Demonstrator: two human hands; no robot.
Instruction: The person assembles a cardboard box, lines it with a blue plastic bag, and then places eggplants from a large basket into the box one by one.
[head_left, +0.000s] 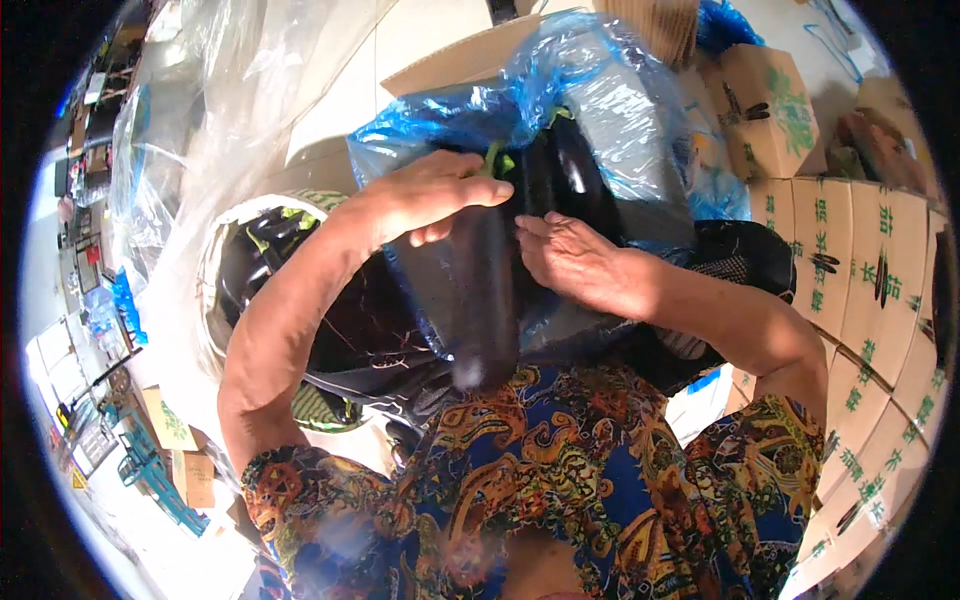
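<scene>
Several dark eggplants lie in a blue plastic bag (442, 112) in front of me, in a box whose cardboard flap (461, 56) shows behind. My left hand (435, 191) is at the green stem end of a long eggplant (484, 292), which points down towards my body; its fingers are partly hidden, so I cannot tell how firmly it grips. My right hand (566, 259) rests beside that eggplant with fingers slightly bent, just below a glossy eggplant (577, 169). What its fingertips touch is unclear.
A white-rimmed container of eggplants (259, 240) stands at the left, near clear plastic sheeting (232, 97). Stacked printed cartons (821, 247) rise at the right, with another carton (769, 112) behind them. A teal object (154, 465) lies at the lower left.
</scene>
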